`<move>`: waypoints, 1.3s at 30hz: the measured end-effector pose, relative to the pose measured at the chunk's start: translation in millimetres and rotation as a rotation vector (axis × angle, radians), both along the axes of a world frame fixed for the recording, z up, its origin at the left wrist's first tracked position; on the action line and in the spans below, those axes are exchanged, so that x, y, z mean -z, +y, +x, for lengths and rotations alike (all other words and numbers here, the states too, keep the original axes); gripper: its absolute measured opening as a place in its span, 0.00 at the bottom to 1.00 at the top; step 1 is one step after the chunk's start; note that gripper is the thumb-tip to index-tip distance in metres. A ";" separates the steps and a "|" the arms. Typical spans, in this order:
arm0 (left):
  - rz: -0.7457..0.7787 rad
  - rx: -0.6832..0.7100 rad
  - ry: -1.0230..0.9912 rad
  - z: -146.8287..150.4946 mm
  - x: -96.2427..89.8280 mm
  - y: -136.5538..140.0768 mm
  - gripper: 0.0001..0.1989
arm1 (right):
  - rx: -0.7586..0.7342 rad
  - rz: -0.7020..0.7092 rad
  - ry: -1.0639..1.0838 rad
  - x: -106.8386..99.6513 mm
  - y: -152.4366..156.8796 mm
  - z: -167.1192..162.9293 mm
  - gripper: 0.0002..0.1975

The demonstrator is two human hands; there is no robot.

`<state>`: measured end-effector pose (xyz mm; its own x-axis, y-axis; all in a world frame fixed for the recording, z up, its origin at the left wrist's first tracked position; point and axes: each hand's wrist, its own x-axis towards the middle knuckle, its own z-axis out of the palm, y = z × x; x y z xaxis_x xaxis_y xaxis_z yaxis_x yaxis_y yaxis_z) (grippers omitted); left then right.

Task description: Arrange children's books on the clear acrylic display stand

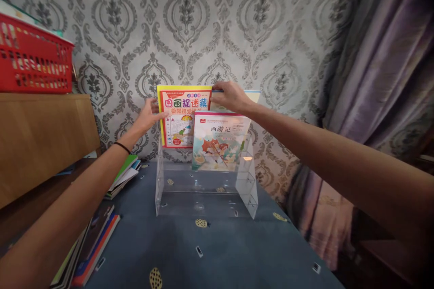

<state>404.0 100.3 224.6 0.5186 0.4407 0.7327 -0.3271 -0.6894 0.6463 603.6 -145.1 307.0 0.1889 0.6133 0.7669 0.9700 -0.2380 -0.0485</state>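
A clear acrylic stepped book rack [247, 185] stands on the blue cloth. In its upper rear part is a picture book with a red and yellow cover [178, 119]. My left hand [153, 113] grips this book's left edge, thumb across the front. My right hand [232, 95] pinches its top right corner, fingers closed. A second book with a pale illustrated cover and pink top edge [219, 142] leans one step forward, hiding the lower right of the red and yellow one. Behind my right hand shows part of another pale book [253, 95].
Stacked books [96, 246] lie at the left front, with more books [125, 174] behind them. A red plastic basket [34, 56] sits on a wooden cabinet [50, 135] at left. Patterned wallpaper stands behind the rack, and a purple curtain [376, 54] hangs at right.
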 end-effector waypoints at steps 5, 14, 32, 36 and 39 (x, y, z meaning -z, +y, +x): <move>-0.038 0.147 0.134 -1.1 29.4 -4.4 0.32 | -0.021 0.008 -0.019 0.9 2.7 4.3 0.17; -0.029 0.114 0.140 7.3 28.2 3.1 0.27 | -0.063 0.039 0.040 1.3 9.7 10.7 0.23; 0.100 -0.086 0.102 2.0 26.9 -9.7 0.31 | 0.025 0.064 -0.024 1.2 16.6 7.7 0.13; 0.507 -0.627 -0.136 -12.4 1.2 -46.8 0.30 | 0.026 0.043 -0.015 0.3 14.2 3.2 0.12; 0.885 -0.651 -0.035 -12.8 -27.2 -81.7 0.21 | 0.030 0.039 -0.024 -0.1 13.8 3.0 0.12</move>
<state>391.2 18.6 251.8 0.3499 -0.0666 0.9344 0.2589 -0.9517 -0.1648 606.6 -131.3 307.2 0.1879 0.5773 0.7946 0.9634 -0.2658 -0.0348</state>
